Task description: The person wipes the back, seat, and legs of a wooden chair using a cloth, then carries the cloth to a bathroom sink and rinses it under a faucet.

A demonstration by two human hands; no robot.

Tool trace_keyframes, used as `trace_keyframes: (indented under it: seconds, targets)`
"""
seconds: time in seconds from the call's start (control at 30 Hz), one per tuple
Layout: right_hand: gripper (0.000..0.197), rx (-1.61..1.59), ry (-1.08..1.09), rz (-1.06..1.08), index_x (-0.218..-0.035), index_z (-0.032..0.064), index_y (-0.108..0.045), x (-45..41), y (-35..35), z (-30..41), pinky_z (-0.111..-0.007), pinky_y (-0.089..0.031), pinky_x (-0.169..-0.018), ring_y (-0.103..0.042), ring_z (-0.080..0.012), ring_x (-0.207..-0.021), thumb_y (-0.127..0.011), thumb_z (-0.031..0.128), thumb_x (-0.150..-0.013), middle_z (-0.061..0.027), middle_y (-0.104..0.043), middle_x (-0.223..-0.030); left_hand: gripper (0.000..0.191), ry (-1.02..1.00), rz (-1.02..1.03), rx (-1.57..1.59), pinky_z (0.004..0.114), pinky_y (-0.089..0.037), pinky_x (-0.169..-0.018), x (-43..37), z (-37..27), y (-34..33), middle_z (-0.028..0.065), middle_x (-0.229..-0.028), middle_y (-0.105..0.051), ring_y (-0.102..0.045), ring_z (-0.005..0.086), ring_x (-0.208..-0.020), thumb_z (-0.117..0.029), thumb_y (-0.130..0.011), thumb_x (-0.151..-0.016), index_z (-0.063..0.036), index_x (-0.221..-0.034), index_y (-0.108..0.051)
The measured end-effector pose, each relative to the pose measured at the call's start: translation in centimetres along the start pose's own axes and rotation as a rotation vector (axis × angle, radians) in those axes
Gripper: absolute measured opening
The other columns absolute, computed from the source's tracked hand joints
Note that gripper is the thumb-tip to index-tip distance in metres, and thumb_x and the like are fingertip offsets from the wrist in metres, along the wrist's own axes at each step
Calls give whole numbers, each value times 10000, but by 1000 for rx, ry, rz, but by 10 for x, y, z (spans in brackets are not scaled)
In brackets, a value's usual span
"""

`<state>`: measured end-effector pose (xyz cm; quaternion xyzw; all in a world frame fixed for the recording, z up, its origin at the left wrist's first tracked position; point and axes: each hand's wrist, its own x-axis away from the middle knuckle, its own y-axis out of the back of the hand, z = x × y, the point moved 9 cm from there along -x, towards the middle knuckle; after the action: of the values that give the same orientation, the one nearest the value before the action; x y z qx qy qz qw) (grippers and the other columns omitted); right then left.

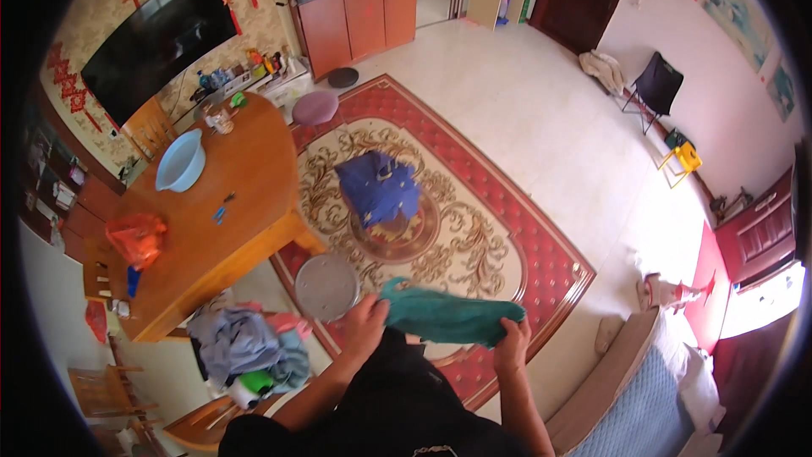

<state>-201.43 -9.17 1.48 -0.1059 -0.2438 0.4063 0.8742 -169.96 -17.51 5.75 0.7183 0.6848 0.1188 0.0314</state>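
Note:
A green cloth (447, 315) is stretched sideways in front of my body, above the patterned rug. My left hand (366, 324) grips its left end, and my right hand (512, 343) pinches the right end. Beyond the cloth, a crumpled blue fabric bundle (380, 187) lies on the middle of the rug. Just past my left hand is a round grey stool top (327, 287). To the left of my left forearm, a heap of clothes (244, 346) in grey, green and pink rests on what seems to be a chair; its support is mostly hidden.
The wooden table (254, 158) on the left bears a light blue basin (181, 160), blue-handled scissors (221, 212) and a red plastic bag (136, 238). A sofa (634, 393) stands at the lower right. By the right wall are a black folding chair (658, 86) and a yellow stool (685, 157).

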Motion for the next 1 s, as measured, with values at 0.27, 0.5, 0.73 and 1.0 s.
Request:
trace_keyframes:
  seconds: [0.27, 0.5, 0.73, 1.0]
  targets:
    - [214, 128, -48, 150, -1036, 7, -584, -172, -103, 48, -258, -448, -744, -558, -129, -813, -562, 55, -829, -29, -606, -902, 191, -247, -294, 96, 247, -434, -641, -184, -22, -44, 64, -857, -605, -540, 116, -710, -139, -591, -872, 31, -959, -604]
    - [192, 286, 126, 98, -1003, 0, -617, -318, -134, 119, -238, -452, -688, -555, -103, -803, -564, 141, -885, -12, -613, -871, 209, -37, 96, 300, 255, -374, -560, -355, -87, -170, -15, -669, -488, -445, 66, -642, -203, -558, -906, 2, -897, -592]
    - [129, 355, 389, -31, -898, 2, -627, -502, -163, 193, -254, -442, -718, -541, -111, -839, -588, 121, -866, -52, -616, -942, 194, -17, -71, 385, 282, -354, -558, -526, -121, -197, 2, -667, -434, -401, 95, -607, -201, -527, -926, -12, -900, -560]
    - [160, 545, 506, 285, -883, 1, -575, -666, -391, 257, -234, -376, -595, -436, -67, -681, -542, 154, -921, 16, -514, -717, 265, -327, -406, -105, 330, -365, -534, -693, -198, -155, 48, -687, -437, -400, 125, -584, -230, -483, -955, -8, -811, -497]
